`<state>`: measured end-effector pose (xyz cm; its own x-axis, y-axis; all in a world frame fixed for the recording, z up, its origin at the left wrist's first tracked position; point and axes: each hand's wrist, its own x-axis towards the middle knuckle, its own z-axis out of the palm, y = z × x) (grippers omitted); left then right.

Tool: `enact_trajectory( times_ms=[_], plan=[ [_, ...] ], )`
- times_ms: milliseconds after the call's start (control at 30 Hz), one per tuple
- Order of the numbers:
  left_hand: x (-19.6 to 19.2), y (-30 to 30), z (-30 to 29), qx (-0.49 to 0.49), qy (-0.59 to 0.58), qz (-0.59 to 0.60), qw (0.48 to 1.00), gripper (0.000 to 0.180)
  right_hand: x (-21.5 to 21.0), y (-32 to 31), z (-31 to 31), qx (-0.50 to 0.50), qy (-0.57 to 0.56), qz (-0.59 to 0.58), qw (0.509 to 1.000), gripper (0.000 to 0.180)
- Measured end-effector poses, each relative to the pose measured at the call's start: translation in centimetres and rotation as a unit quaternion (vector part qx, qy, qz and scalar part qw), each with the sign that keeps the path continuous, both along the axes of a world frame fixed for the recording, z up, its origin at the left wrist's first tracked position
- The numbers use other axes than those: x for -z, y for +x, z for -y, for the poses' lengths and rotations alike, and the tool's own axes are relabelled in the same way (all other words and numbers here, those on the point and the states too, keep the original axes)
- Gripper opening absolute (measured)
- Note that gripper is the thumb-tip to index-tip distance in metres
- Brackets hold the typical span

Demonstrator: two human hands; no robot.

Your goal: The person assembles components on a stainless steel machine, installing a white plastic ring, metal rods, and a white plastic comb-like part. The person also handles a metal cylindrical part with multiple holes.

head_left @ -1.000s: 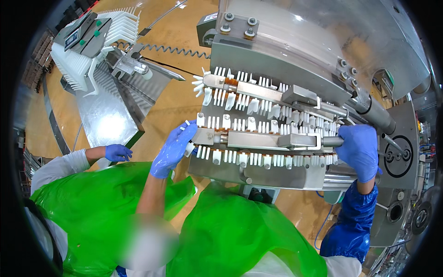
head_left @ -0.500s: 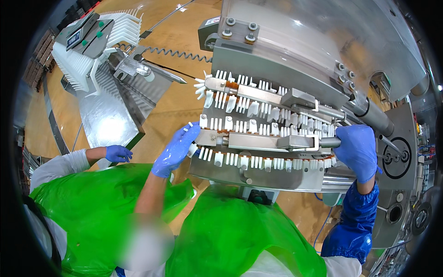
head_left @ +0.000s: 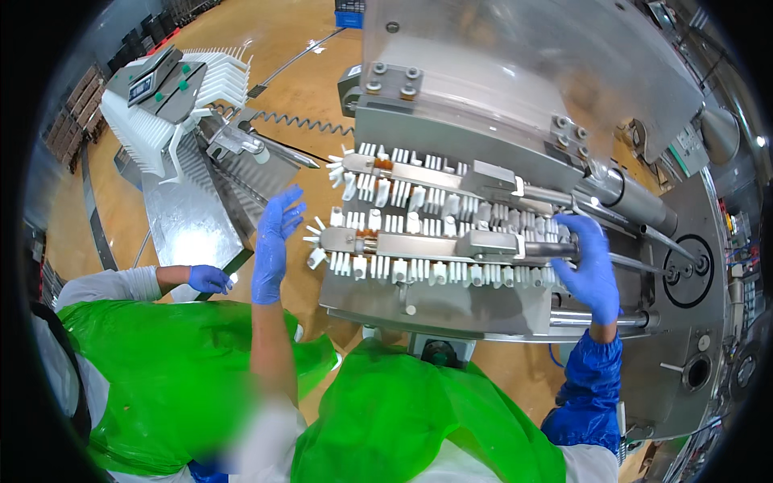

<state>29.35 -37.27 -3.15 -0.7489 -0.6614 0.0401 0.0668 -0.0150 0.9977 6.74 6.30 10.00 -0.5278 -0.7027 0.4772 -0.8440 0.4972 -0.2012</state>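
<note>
Head view: a steel machine (head_left: 451, 310) with two horizontal shafts studded with white rubber fingers is seen from above. The lower shaft (head_left: 419, 245) is gripped at its right end by the right hand (head_left: 592, 270), gloved in blue, whose grip is closed around the metal bar beside the studs. The left hand (head_left: 274, 241), also gloved, is held open with fingers spread, just beside the shaft's left end and not touching it. The upper shaft (head_left: 419, 177) lies parallel, close behind, under a clear guard (head_left: 515, 72). The shaft is judged stiff, heavy and probably wet and slippery; the bare metal ends are the likely places to take hold, as the rubber fingers would flex. A co-worker's gloved hand (head_left: 209, 279) rests at a ribbed steel chute (head_left: 189, 217) to the left.
</note>
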Motion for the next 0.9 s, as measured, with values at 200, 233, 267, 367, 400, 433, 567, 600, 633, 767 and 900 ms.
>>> enact_trajectory(
  times_ms=[200, 233, 267, 367, 400, 433, 567, 600, 633, 767, 900],
  plan=[
    [0.1, -2.0, -1.5, 0.247, 0.003, -0.050, 0.968, 0.055, 4.0, 4.5, -10.2, 0.099, -0.180, 0.072, 0.976, 0.044],
    [2.1, -1.8, -1.7, 0.176, 0.031, -0.073, 0.981, 0.056, 5.2, 5.2, -12.3, 0.111, -0.145, 0.082, 0.980, 0.044],
    [3.8, -1.6, -1.6, 0.103, 0.061, -0.093, 0.988, 0.057, 6.4, 5.9, -14.6, 0.123, -0.108, 0.095, 0.982, 0.045],
    [6.6, -1.6, 0.6, 0.066, 0.044, -0.118, 0.990, 0.044, 9.9, 8.2, -22.0, 0.179, -0.110, 0.153, 0.966, 0.046],
    [7.8, 0.2, 3.0, 0.064, 0.025, -0.136, 0.988, 0.039, 10.7, 8.8, -24.1, 0.192, -0.118, 0.166, 0.960, 0.045],
    [8.7, 1.7, 4.1, -0.010, -0.021, -0.158, 0.987, 0.036, 11.5, 9.6, -26.4, 0.209, -0.126, 0.178, 0.953, 0.043],
    [8.0, -1.7, -3.2, -0.205, 0.061, -0.183, 0.960, 0.033, 14.7, 13.9, -36.1, 0.349, -0.141, 0.202, 0.904, 0.040],
    [7.8, -2.3, -4.9, -0.257, 0.065, -0.183, 0.947, 0.033, 15.4, 14.4, -37.5, 0.377, -0.151, 0.223, 0.886, 0.040],
    [7.4, -2.7, -6.3, -0.232, 0.048, -0.181, 0.955, 0.034, 16.3, 14.8, -38.4, 0.404, -0.161, 0.245, 0.866, 0.040],
    [8.3, -2.9, -10.8, -0.322, -0.146, -0.133, 0.926, 0.035, 15.4, 13.8, -34.8, 0.324, -0.190, 0.286, 0.882, 0.038],
    [3.6, -5.8, -17.5, -0.238, -0.295, -0.123, 0.917, 0.029, 13.0, 13.3, -31.2, 0.169, -0.092, 0.289, 0.938, 0.034]
  ],
)
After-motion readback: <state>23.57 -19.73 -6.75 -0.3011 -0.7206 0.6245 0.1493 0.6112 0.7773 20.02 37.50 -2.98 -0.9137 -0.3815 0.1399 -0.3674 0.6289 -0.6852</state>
